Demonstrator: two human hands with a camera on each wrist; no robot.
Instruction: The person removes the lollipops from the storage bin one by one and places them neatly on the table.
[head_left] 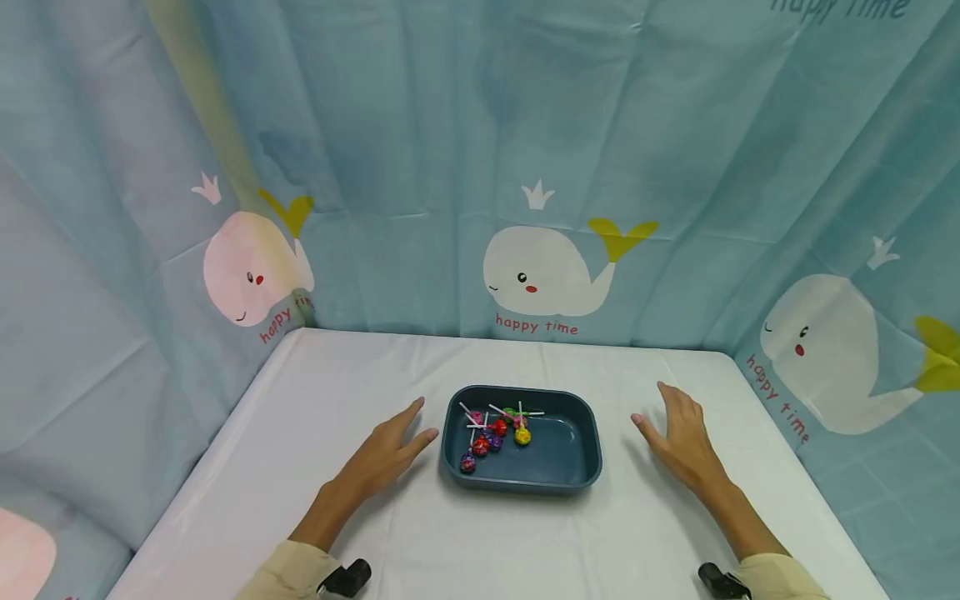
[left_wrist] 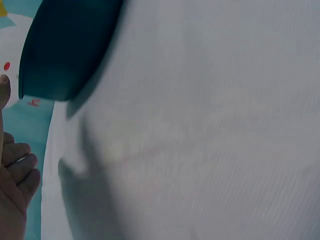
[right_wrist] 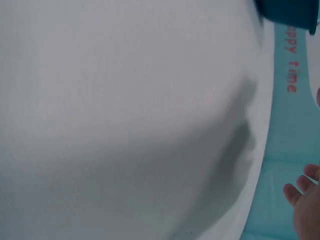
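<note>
A dark blue-grey plastic tray (head_left: 566,482) sits on the white tabletop, with several lollipops in its left half. Among them are a yellow lollipop (head_left: 522,436), a red lollipop (head_left: 481,447) and a purple one at the lower left; their white sticks point different ways. Left of the tray, my left hand (head_left: 384,457) is held above the cloth, thumb and fingers spread, holding nothing. On the other side, farther from the tray, my right hand (head_left: 684,442) hovers with thumb apart from the fingers, also holding nothing. In the left wrist view the tray's side (left_wrist: 70,50) shows near the fingers.
White cloth (head_left: 517,542) covers the table. Behind it and along both sides hangs a blue curtain (head_left: 405,167) printed with whales. Each wrist wears a black strap-on device, the left device (head_left: 349,577) and the right device (head_left: 722,581), below beige sleeves.
</note>
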